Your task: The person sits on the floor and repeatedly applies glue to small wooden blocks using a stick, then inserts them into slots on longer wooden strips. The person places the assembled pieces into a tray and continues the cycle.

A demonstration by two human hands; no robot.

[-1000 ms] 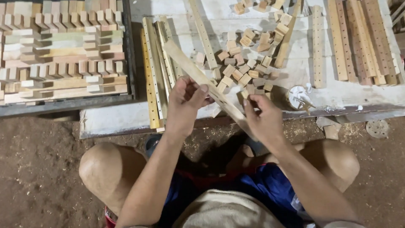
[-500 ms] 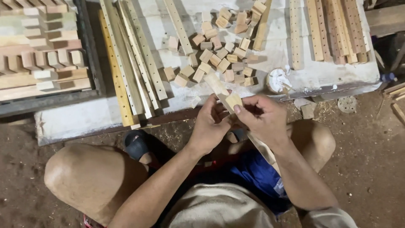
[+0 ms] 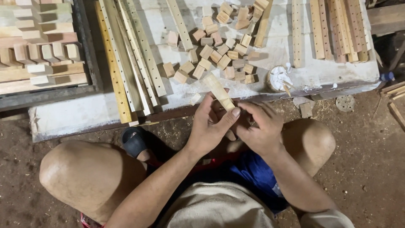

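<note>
the wooden strip (image 3: 218, 90) is a pale, flat, narrow length of wood with a smooth face and squared end, tilted so its far end leans over the near edge of the counter (image 3: 84, 114) and its near end sits between the two hands, above the person's lap. the left hand (image 3: 212, 124) is clamped on the strip, thumb pressed across its near end and fingers curled behind. the right hand (image 3: 259, 126) is just beside it, touching the left hand, fingers bent inward at the strip's lower end; whether it grips the strip or something small under it cannot be told, as the fingers hide that spot.

just beyond the strip's far end lies a loose scatter of small wooden blocks (image 3: 219, 46), light brown and roughly cube-shaped, some touching one another. left of the strip, a bundle of long slats with rows of holes (image 3: 130, 55) runs away across the counter, its near ends overhanging the counter edge. right of the strip, near the counter edge, stands a small round pot (image 3: 278, 79) holding white paste, with a stick resting in it. further right of the strip lie more drilled slats (image 3: 333, 29), side by side. far left of the strip, a dark-rimmed tray (image 3: 90, 63) holds stacked rows of pale wooden pieces (image 3: 38, 46). below the strip are the person's bare knees and dirt floor (image 3: 367, 160).
</note>
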